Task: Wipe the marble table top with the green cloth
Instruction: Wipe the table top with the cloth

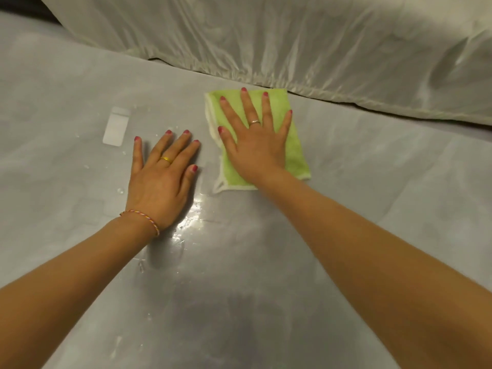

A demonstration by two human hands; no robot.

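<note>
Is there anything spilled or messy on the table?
Yes. Water drops and a shiny wet patch lie on the table beside the left hand, away from the cloth.

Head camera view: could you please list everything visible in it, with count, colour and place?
marble table top: one, grey, fills most of the view
green cloth: one, green with pale edging, on the table top, far right of centre
white fabric cover: one, white, along the far edge
water droplets: several, clear, left of centre
right hand: one, flat on the cloth, silver ring
left hand: one, flat on the table, gold ring, braided bracelet
</note>
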